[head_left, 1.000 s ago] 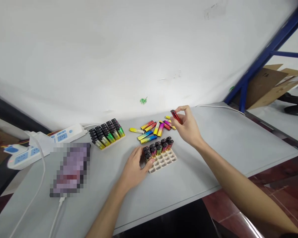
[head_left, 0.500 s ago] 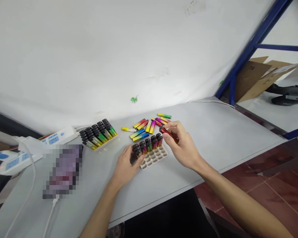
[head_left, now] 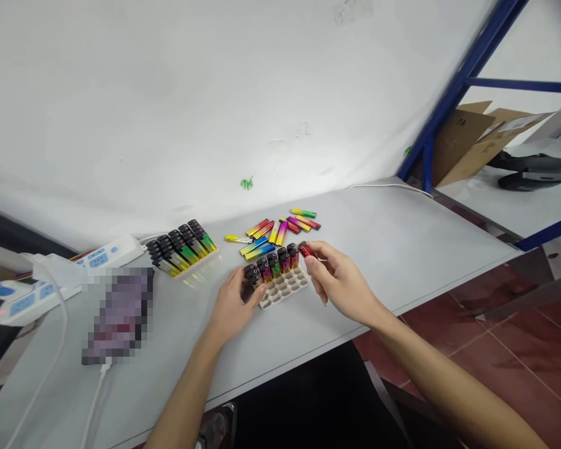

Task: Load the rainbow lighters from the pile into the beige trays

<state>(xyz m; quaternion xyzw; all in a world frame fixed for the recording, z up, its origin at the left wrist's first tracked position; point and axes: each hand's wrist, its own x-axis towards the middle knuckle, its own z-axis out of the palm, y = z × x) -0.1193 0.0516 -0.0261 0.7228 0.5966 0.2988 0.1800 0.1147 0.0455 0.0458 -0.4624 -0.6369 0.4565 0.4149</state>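
A pale tray of small cells [head_left: 285,289] lies on the table, with several upright lighters [head_left: 275,266] in its far rows and bare cells at the near side. My left hand [head_left: 232,307] grips the tray's left end, thumb in front and fingers behind, against the lighters there. Between the thumb and fingers of my right hand [head_left: 339,274] is a red lighter [head_left: 305,250], black top up, at the tray's right far corner. Whether its base sits in a cell is hidden. Behind the tray lie loose lighters [head_left: 279,232] in yellow, red, pink, blue and green.
To the left stands a full tray of lighters [head_left: 182,249]. Beyond it are a white power strip [head_left: 100,257] and a blurred-out phone-like object [head_left: 121,318] with a white cable. A blue metal frame [head_left: 425,146], cardboard box [head_left: 467,143] and black device [head_left: 530,171] are at right.
My right hand has brought the red lighter from above the loose ones down to the tray's right end, turning it more upright. The left hand keeps its place at the tray.
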